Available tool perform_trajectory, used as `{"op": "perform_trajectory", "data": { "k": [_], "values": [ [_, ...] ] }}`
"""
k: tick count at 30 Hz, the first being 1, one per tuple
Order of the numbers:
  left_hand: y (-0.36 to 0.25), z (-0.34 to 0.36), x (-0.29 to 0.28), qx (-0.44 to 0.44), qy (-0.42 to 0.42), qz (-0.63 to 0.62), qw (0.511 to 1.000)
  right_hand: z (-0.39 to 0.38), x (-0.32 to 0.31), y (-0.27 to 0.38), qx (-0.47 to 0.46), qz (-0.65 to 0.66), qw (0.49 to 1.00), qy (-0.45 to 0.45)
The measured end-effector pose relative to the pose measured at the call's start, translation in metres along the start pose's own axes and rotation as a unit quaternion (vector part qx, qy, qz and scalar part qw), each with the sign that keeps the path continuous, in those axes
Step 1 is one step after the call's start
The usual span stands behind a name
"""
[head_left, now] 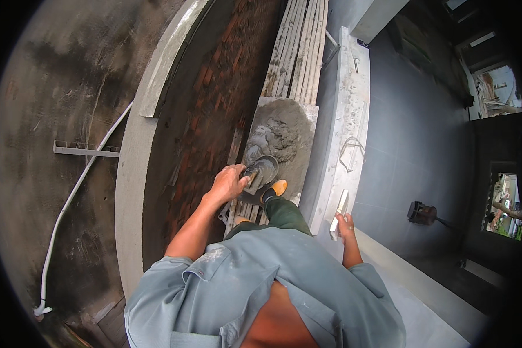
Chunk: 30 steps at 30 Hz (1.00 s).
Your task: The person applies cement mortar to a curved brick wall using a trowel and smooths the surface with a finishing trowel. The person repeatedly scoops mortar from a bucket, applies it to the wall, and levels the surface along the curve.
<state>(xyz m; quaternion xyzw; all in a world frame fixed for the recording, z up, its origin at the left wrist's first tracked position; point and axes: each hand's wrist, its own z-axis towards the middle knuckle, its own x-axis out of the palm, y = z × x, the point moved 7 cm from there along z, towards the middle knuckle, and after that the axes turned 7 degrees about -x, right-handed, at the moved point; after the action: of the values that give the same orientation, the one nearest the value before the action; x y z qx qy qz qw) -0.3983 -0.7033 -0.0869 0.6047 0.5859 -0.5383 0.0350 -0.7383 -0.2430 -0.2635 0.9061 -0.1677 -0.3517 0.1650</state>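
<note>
Wet grey mortar (281, 130) lies heaped on a board (311, 111) in front of me. At its near left edge, my left hand (229, 184) has its fingers curled at a grey, round-rimmed tool (265, 168) smeared with mortar. The grip is partly hidden by the fingers and thumb. On the right, my right hand (346, 227) is closed around a narrow, pale, flat float (339, 213), seen nearly edge-on. The float is beside the top of a low white wall (349, 110).
Bamboo poles (296, 49) run along the walkway beyond the board. A partly plastered brick wall (214, 87) rises on the left; past it are a white pipe (61, 211) and a metal bracket (87, 152). A bent wire (352, 154) lies on the low wall.
</note>
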Motion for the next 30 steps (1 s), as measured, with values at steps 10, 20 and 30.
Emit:
{"op": "perform_trajectory", "data": {
  "k": [10,20,30],
  "values": [
    [-0.105,0.089,-0.058,0.045,-0.055,-0.001,0.997,0.047,-0.064,0.021,0.027,0.023,0.998,-0.051],
    [-0.14,0.103,-0.086,0.053,-0.098,-0.03,0.993,0.051,-0.121,0.042,0.023,0.056,0.997,-0.048],
    [-0.191,0.118,-0.124,0.111,-0.108,-0.059,0.986,0.076,-0.127,0.089,-0.01,0.093,0.995,-0.044]
  ]
}}
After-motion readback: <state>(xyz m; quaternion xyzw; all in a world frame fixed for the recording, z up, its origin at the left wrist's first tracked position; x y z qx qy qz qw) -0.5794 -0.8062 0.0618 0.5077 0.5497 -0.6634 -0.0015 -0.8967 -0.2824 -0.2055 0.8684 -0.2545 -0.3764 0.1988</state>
